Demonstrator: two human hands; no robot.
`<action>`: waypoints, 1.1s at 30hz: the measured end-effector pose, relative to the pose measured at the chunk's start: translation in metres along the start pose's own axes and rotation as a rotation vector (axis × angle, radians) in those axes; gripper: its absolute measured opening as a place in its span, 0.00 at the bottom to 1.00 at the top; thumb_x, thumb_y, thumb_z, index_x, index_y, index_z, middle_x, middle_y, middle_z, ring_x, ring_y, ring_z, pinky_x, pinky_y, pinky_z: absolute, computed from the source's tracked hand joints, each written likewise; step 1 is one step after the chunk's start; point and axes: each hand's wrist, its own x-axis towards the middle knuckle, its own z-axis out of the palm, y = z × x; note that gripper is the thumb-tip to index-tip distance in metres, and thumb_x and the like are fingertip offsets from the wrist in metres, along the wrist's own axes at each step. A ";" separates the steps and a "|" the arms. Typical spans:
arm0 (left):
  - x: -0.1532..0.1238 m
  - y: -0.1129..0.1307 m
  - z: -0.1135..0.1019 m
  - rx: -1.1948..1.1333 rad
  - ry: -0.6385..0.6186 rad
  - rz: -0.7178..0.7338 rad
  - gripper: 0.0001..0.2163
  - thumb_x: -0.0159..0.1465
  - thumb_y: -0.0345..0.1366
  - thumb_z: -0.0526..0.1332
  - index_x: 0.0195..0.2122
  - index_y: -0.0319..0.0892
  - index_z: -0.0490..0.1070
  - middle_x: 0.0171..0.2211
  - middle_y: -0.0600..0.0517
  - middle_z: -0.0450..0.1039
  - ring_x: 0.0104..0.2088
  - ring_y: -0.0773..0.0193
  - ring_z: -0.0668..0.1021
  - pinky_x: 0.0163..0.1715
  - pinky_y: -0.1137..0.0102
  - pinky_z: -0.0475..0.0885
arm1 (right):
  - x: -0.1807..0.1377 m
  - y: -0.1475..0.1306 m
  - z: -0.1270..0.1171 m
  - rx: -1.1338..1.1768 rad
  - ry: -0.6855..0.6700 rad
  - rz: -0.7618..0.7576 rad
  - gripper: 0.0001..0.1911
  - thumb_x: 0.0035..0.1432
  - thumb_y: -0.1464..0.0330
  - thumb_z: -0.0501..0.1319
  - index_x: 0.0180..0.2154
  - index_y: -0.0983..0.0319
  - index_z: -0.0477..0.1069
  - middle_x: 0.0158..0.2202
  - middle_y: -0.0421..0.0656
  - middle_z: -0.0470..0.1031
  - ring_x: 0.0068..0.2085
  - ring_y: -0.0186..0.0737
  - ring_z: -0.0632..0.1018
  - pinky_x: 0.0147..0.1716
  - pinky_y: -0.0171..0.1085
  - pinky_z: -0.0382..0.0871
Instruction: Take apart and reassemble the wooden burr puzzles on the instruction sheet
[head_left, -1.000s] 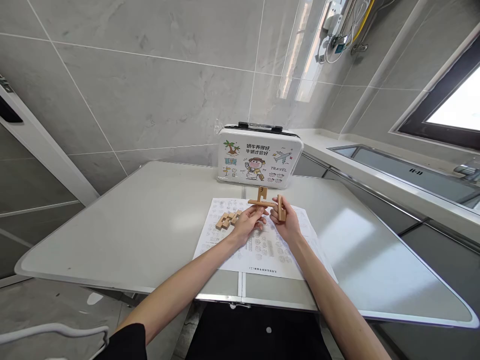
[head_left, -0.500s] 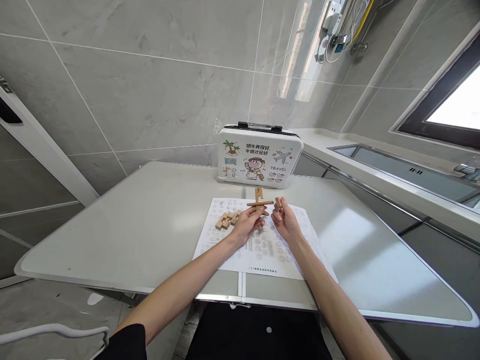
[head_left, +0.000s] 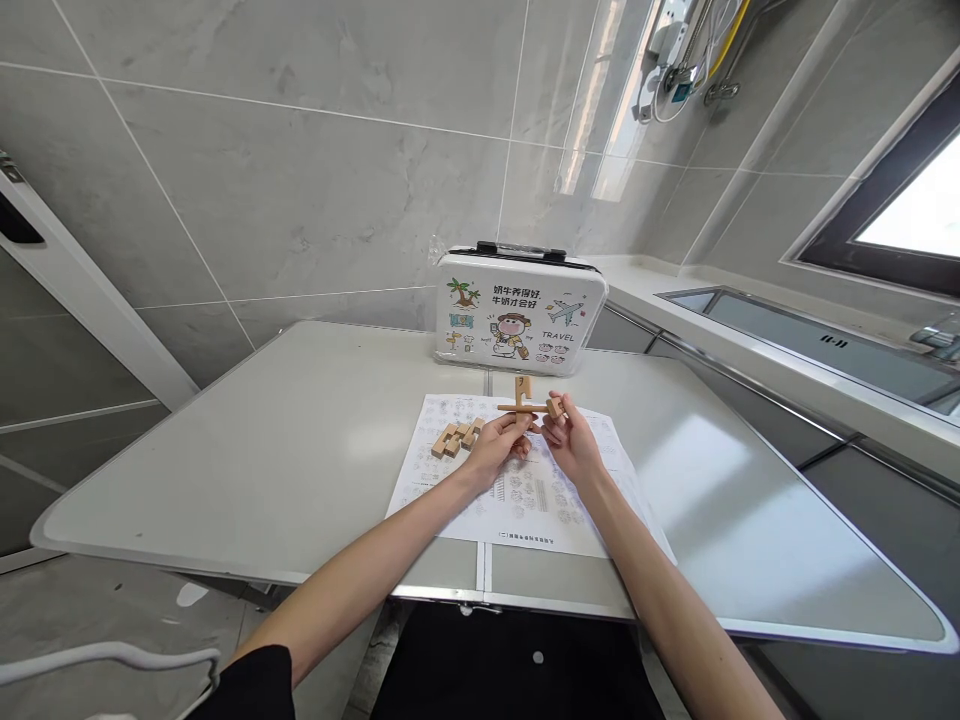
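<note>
My left hand (head_left: 496, 446) is closed on a few joined wooden puzzle pieces (head_left: 523, 388); one notched piece with a dark mark stands upright above a thin rod lying crosswise. My right hand (head_left: 572, 440) pinches a small wooden puzzle block (head_left: 555, 407) between thumb and fingers. This block sits at the right end of the rod and seems to touch it. Left of my hands, several loose notched wooden blocks (head_left: 454, 438) lie together on a printed instruction sheet (head_left: 517, 535). My fingers hide the lower part of the joined pieces.
A white cartoon-printed case (head_left: 517, 315) with a black handle stands at the back of the folding table (head_left: 247, 450), against the tiled wall. To the right is a counter with a sink (head_left: 817, 345). Cables and pipes (head_left: 686, 75) hang on the wall at upper right.
The block in my right hand has turned, so its marked face shows, and has come up to the rod's right end. The left-hand pieces have shifted slightly right.
</note>
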 end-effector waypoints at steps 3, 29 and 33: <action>0.001 0.001 -0.002 -0.052 0.032 -0.012 0.18 0.60 0.46 0.73 0.43 0.37 0.77 0.41 0.47 0.77 0.25 0.75 0.72 0.23 0.76 0.67 | 0.000 0.001 0.002 -0.030 0.009 0.006 0.19 0.54 0.55 0.74 0.41 0.57 0.74 0.24 0.32 0.65 0.18 0.25 0.59 0.15 0.29 0.59; 0.000 0.005 -0.004 -0.107 -0.039 -0.039 0.17 0.60 0.46 0.73 0.42 0.38 0.78 0.42 0.48 0.75 0.27 0.75 0.71 0.29 0.75 0.69 | -0.002 0.001 0.002 -0.096 -0.049 0.095 0.20 0.56 0.52 0.73 0.32 0.58 0.71 0.24 0.33 0.72 0.15 0.24 0.56 0.16 0.33 0.61; -0.001 0.005 -0.005 -0.092 -0.078 -0.054 0.18 0.60 0.47 0.73 0.42 0.39 0.77 0.39 0.50 0.74 0.27 0.74 0.71 0.28 0.75 0.67 | -0.002 0.003 0.003 -0.095 -0.062 0.156 0.22 0.56 0.51 0.72 0.28 0.58 0.67 0.20 0.34 0.67 0.17 0.28 0.62 0.20 0.34 0.66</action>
